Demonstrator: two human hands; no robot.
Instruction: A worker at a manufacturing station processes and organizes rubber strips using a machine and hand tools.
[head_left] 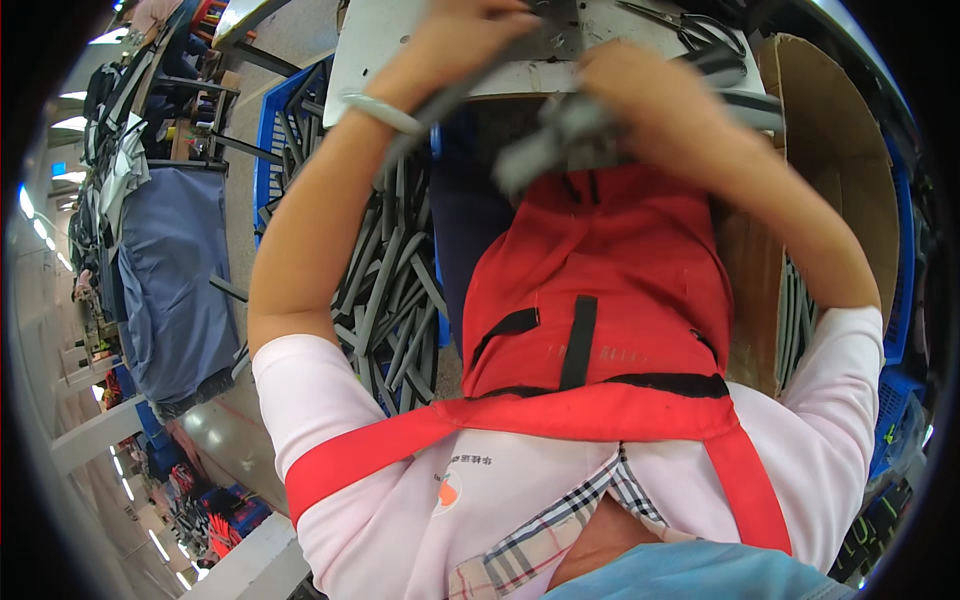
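At the white worktable (390, 45), my left hand (460, 40) is closed, its fingers pinched together and blurred. A long grey strip (455, 100), smeared by motion, runs from it beneath the wrist, which wears a pale bangle (382, 113). My right hand (655, 95) curls over the table's front edge, closed around a bundle of grey strips (560, 140). Their blurred ends hang above the red apron (600, 260) on my lap. How many strips each hand grips is hidden. Between the hands, a dark metal plate (553, 38) lies on the tabletop.
Scissors (690, 25) lie at the table's far right. To the left, a blue crate (268, 130) overflows with loose grey strips (385, 270). A tall cardboard box (835, 130) stands at the right beside a blue basket (900, 270). Blue-grey cloth (178, 280) covers something further left.
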